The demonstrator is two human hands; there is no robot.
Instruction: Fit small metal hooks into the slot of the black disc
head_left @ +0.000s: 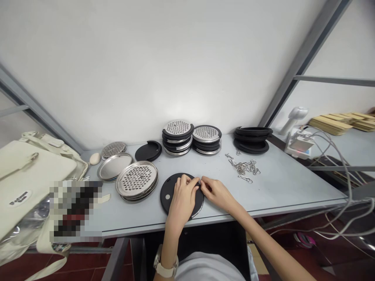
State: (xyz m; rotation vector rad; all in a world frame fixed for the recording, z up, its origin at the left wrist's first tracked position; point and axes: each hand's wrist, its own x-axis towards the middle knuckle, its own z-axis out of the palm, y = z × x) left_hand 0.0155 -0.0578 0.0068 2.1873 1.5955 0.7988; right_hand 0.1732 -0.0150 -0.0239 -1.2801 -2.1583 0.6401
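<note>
With the wall taken as twelve o'clock from the black round cover under the hands, a cream bag is seen at nine o'clock. Plain metal discs are piled at ten, and the perforated grater discs are stacked nearer, between nine and ten. A notched black cover is laid at eleven. The black round cover itself is set near the table's front edge; being round, no long axis is offered by it. It is overlaid by the left hand, whose fingers are bent and slightly parted, its forefinger stretched towards the rim between one and two o'clock. There a small metal piece is met by the fingertips of both hands. The right hand is brought in from the four o'clock side, thumb and forefinger nearly closed; which hand grips the piece cannot be told. Loose metal clips are heaped at two o'clock, nearer the right hand.
</note>
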